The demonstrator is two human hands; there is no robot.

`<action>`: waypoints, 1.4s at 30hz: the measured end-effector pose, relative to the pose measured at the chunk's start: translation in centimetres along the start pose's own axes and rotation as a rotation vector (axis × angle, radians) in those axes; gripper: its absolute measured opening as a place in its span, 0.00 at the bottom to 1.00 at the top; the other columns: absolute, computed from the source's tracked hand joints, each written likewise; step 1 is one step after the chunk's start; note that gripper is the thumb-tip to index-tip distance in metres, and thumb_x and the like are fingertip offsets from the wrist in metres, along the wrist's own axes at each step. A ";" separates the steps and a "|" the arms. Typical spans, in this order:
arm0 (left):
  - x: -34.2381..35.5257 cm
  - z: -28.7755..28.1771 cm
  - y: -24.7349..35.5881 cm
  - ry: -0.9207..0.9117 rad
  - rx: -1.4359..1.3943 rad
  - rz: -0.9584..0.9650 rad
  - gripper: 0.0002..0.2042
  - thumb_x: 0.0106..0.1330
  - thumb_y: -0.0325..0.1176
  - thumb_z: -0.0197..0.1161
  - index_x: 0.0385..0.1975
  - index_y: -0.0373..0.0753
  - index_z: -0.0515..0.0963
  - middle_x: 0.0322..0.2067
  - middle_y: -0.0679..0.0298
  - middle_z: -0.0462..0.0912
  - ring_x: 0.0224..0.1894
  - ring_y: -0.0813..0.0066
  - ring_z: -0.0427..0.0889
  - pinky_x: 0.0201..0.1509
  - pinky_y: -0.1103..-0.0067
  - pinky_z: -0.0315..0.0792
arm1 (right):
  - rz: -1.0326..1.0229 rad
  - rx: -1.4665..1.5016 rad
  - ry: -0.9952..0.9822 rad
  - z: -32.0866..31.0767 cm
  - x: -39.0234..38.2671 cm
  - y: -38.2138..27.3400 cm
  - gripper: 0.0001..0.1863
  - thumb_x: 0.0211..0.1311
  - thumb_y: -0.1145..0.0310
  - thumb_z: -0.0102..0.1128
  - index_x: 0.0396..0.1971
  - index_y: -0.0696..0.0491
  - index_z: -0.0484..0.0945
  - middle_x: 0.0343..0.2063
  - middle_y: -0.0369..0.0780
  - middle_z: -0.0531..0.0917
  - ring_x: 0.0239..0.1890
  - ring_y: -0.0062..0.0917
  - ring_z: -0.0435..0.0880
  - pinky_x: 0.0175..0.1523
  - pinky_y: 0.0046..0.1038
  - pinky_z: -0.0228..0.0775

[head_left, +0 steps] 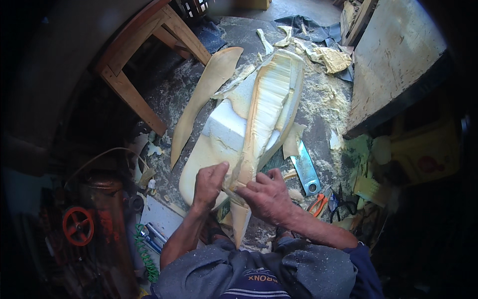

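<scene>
Fingers (255,191) closed, our left hand (208,185) and right hand (269,198) grip long, ribbed cream foam (269,97); uneven pulling could tear it between them.

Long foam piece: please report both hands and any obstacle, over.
Left hand and right hand gripping narrow part. Long foam piece extending forward. Orange-handled pliers on floor, right side, apparently not obstructing.

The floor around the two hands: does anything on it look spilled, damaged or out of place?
Yes. Pale crumbs are scattered widely over the dark floor, as if spilled. Ragged foam-like scraps lie at its far end, apparently torn. Orange-handled pliers lie loose, right of the right hand.
</scene>
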State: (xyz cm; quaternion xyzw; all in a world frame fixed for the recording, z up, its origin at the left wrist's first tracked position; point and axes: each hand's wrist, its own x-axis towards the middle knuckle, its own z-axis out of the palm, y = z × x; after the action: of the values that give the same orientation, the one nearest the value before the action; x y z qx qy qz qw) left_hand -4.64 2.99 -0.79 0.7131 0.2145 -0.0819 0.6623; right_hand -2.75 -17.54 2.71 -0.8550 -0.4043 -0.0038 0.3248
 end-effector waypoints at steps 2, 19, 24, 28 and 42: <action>0.9 -0.7 0.2 0.049 -0.111 0.061 0.19 0.76 0.43 0.55 0.28 0.36 0.82 0.21 0.74 0.76 0.23 0.85 0.69 0.28 0.81 0.63 | 0.124 0.183 -0.246 -1.4 -0.2 1.3 0.11 0.61 0.66 0.65 0.42 0.46 0.87 0.27 0.33 0.84 0.34 0.28 0.79 0.44 0.34 0.67; 1.6 -1.7 -2.6 0.012 -0.656 0.051 0.11 0.75 0.40 0.55 0.48 0.41 0.75 0.39 0.69 0.78 0.41 0.78 0.77 0.46 0.77 0.73 | 0.664 1.381 0.342 -7.2 6.6 22.5 0.20 0.71 0.60 0.61 0.56 0.55 0.77 0.39 0.33 0.80 0.38 0.18 0.76 0.46 0.28 0.70; 2.6 -1.3 -2.2 0.056 -0.754 0.035 0.12 0.75 0.45 0.56 0.45 0.44 0.76 0.39 0.68 0.81 0.42 0.73 0.81 0.50 0.70 0.78 | 0.635 1.080 0.397 -8.5 12.0 29.5 0.24 0.72 0.57 0.59 0.61 0.55 0.76 0.41 0.35 0.81 0.42 0.20 0.77 0.49 0.29 0.71; 3.4 -0.8 -2.8 0.116 -0.755 -0.054 0.13 0.76 0.46 0.55 0.46 0.44 0.76 0.39 0.68 0.81 0.44 0.73 0.82 0.50 0.69 0.79 | 0.507 0.389 0.258 -8.2 15.0 32.7 0.20 0.69 0.63 0.58 0.57 0.53 0.81 0.46 0.41 0.84 0.45 0.28 0.81 0.52 0.30 0.72; 4.4 -0.4 -5.4 0.031 -0.694 -0.099 0.17 0.74 0.47 0.57 0.54 0.43 0.74 0.48 0.67 0.80 0.52 0.69 0.80 0.57 0.66 0.76 | 0.411 -0.231 0.025 -6.4 14.4 31.5 0.15 0.69 0.67 0.53 0.48 0.42 0.88 0.41 0.41 0.82 0.49 0.36 0.80 0.54 0.42 0.70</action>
State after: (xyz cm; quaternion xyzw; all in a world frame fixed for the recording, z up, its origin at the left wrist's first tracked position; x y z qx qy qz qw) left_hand -3.01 4.37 -7.38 0.4352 0.2740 -0.0251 0.8573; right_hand 30.38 -25.75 -5.81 -0.9507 -0.2143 0.0057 0.2240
